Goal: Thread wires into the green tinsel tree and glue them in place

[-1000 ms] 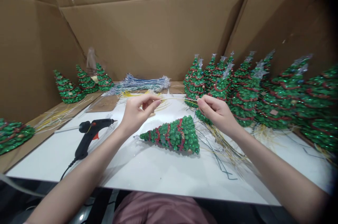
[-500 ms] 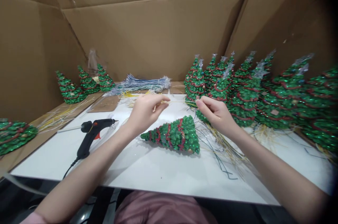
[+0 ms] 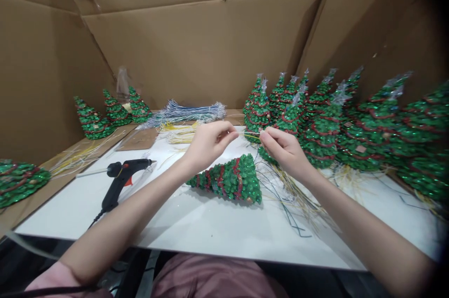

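Above the white bench (image 3: 189, 232), left hand (image 3: 210, 143) and right hand (image 3: 286, 148) have fingers (image 3: 229, 138) clamped on thin pale wire (image 3: 249, 133) stretched between them; below, a green tree (image 3: 234, 178) lies on its side.

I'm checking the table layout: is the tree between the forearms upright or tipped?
Tipped: the tree lies on its side on the white tabletop, wide base right, narrow end left.

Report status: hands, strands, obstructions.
Left hand, right hand: pinching thin strands. Tree lying on its side on table. No obstruction visible between hands.
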Tool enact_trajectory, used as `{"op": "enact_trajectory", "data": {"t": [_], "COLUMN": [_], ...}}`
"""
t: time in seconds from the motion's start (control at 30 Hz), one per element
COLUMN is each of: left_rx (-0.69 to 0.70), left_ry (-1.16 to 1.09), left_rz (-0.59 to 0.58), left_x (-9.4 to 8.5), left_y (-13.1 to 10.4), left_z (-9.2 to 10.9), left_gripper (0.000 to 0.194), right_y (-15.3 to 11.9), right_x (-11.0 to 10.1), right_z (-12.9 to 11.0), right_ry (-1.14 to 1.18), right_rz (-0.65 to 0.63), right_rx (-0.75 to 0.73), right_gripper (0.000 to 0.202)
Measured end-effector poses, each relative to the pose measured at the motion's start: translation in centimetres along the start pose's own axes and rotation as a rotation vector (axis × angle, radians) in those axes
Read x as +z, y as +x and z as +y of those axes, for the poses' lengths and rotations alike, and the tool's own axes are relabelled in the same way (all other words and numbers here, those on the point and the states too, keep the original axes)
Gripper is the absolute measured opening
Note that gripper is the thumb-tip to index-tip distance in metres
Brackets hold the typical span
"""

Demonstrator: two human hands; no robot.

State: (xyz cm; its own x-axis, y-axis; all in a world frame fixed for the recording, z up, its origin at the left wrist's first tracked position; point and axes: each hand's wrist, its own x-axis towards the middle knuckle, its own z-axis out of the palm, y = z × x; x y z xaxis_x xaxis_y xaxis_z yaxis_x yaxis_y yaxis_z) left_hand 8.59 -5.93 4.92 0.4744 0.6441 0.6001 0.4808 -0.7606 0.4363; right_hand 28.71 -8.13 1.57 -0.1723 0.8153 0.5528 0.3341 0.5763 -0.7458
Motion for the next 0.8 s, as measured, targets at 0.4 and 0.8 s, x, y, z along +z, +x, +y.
{"op": "enact_trajectory", "data": {"t": [0.4,0.8], "left_rx": [0.12,0.126], "left_ry": [-0.019,-0.027], "left_rz": [0.021,0.004], "left_x": [0.58,0.18], "left_y": [-0.06,-0.14], "left_z": [0.45,0.0], "left_gripper": [0.011,0.009], "right_y": [-0.03,-0.08], "right_x": [0.27,0.08], "right_z": [-0.06,-0.43], "right_ry": [-0.059,-0.056], "right_rz": [-0.078,-0.14], "right_rx": [-0.05,-0.082], "right_gripper": [0.039,0.032]}}
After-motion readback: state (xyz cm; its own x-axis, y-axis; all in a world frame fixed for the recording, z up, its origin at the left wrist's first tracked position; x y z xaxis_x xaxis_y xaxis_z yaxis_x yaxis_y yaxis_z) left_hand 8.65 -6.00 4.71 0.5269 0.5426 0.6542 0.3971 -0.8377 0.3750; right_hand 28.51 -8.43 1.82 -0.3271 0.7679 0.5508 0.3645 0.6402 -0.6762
